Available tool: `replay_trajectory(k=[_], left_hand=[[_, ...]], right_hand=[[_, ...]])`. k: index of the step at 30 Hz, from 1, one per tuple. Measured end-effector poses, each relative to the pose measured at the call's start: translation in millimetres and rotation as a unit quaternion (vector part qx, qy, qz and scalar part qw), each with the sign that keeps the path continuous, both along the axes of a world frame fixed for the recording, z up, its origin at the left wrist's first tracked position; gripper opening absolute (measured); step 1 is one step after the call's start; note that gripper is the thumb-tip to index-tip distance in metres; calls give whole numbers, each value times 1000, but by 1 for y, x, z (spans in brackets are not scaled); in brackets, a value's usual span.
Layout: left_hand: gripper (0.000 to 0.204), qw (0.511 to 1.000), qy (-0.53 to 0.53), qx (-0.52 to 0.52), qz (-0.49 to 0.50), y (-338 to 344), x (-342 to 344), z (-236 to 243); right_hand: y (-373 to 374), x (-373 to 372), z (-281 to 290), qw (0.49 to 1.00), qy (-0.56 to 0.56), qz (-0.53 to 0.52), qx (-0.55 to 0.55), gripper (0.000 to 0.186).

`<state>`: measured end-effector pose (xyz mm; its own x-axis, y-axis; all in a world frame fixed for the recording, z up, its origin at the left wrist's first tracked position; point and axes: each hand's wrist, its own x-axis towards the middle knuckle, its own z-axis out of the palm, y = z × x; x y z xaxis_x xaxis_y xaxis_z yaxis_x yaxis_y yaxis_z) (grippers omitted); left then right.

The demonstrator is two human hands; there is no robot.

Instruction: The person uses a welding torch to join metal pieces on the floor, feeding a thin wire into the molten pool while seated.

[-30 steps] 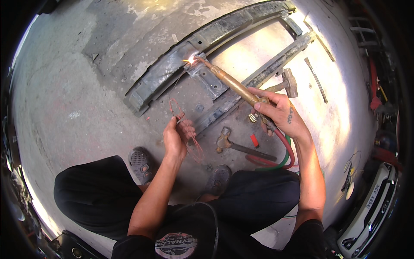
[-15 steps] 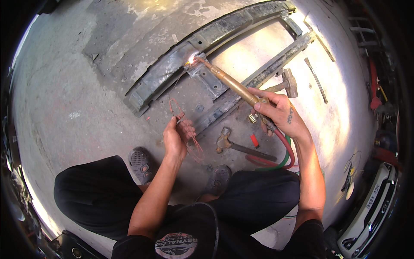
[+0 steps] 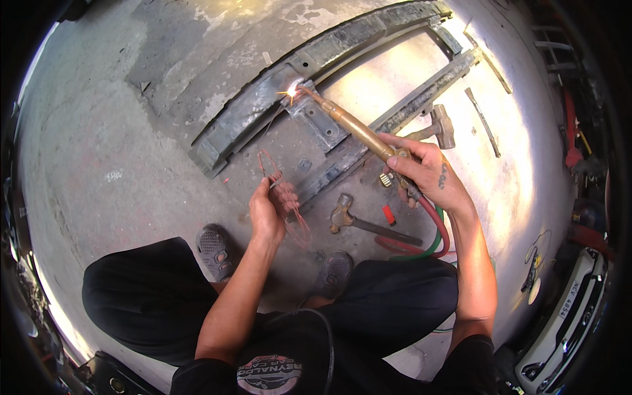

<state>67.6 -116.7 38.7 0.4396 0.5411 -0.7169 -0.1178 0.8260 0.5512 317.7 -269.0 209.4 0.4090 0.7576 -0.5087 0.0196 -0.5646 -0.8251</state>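
Note:
My right hand (image 3: 428, 168) is wrapped round a brass gas welding torch (image 3: 359, 130), whose bent tip points at a joint on a dark metal frame (image 3: 237, 122). A bright flame with sparks (image 3: 291, 93) glows there, hiding the exact spot. Red and green hoses (image 3: 440, 227) trail from the torch's rear end. My left hand (image 3: 268, 207) pinches a coil of thin copper-coloured welding wire (image 3: 264, 158). The wire's straight end runs up to the glowing joint. The frame lies on the concrete floor, with a long curved beam and a straight bar joined by short pieces.
A ball-peen hammer (image 3: 342, 214) and a red lighter (image 3: 388, 214) lie on the floor between my knees and the frame. Beyond my right hand are a heavier hammer (image 3: 442, 126) and a metal rod (image 3: 482, 122). A car grille (image 3: 559, 322) stands at the lower right.
The glow at the joint throws out larger, star-like sparks now. Both hands, the torch and the wire stay in nearly the same place.

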Motion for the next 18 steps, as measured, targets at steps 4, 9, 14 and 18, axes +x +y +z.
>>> replay_trajectory(k=[4, 9, 14, 18], left_hand=[[42, 1000, 0, 0, -7, 0, 0, 0], [43, 1000, 2, 1, -27, 1, 0, -3], [42, 1000, 6, -2, -11, 1, 0, -4], [41, 1000, 3, -2, -2, 1, 1, -4]], right_hand=[[0, 0, -1, 1000, 0, -1, 0, 51], [0, 1, -1, 1000, 7, -1, 1, 51], [1, 1, -1, 1000, 11, -3, 4, 51], [1, 2, -2, 1000, 9, -3, 7, 51]])
